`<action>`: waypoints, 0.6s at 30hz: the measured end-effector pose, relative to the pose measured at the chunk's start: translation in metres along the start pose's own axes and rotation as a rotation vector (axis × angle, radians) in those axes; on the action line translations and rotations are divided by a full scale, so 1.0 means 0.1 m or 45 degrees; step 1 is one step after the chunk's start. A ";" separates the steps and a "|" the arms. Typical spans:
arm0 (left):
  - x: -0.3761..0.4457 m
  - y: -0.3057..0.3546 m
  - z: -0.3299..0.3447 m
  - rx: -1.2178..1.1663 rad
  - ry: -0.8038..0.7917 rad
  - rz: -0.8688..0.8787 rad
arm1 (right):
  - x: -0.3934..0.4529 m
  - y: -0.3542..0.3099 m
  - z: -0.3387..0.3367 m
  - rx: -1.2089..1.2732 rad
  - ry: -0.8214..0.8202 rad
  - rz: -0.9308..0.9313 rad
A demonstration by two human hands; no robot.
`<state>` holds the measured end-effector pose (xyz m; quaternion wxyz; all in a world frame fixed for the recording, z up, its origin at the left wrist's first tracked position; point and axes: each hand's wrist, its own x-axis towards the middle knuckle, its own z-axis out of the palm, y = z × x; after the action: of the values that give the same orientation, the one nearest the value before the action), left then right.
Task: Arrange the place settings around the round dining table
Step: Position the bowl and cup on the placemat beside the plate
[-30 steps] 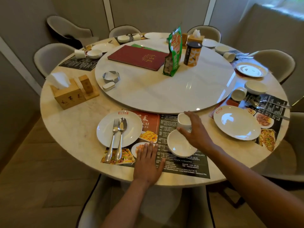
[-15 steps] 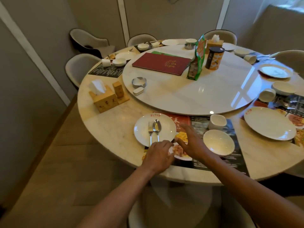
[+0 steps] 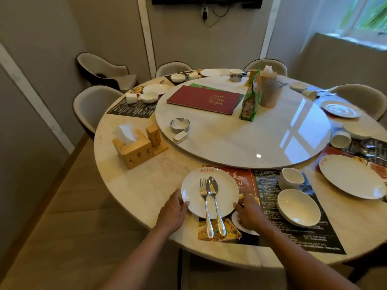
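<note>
Far-side settings blurred; right-edge mat cut off. Near setting: 1 plate (image 3: pixel 192 191), 1 fork (image 3: pixel 204 203), 1 spoon (image 3: pixel 214 197), 1 bowl (image 3: pixel 298 207), 1 cup (image 3: pixel 290 178) on mat (image 3: pixel 293 233). Fork & spoon lie side by side, long axes toward viewer, handles past plate's near rim. Left hand (image 3: pixel 172 212) & right hand (image 3: pixel 248 212) grip plate's near rim on opposite sides, fingers curled on it.

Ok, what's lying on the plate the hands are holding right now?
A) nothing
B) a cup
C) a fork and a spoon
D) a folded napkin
C: a fork and a spoon lie side by side on the plate, which the left hand and right hand grip at its edges.
</note>
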<state>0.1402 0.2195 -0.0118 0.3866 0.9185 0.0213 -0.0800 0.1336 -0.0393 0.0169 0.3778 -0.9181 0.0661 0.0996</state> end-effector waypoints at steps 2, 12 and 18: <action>0.13 0.02 0.07 -0.111 -0.025 -0.032 | 0.02 -0.09 0.02 0.069 -0.034 0.033; 0.10 0.12 0.29 -0.210 0.018 -0.053 | -0.23 0.00 0.00 0.231 0.115 0.025; 0.02 0.47 0.52 -0.233 -0.002 0.029 | -0.47 0.21 -0.20 0.222 0.192 0.094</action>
<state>0.1397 0.1498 -0.0146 0.4698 0.8795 0.0178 -0.0742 0.0868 -0.0660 0.0273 0.4461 -0.8837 0.1366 0.0378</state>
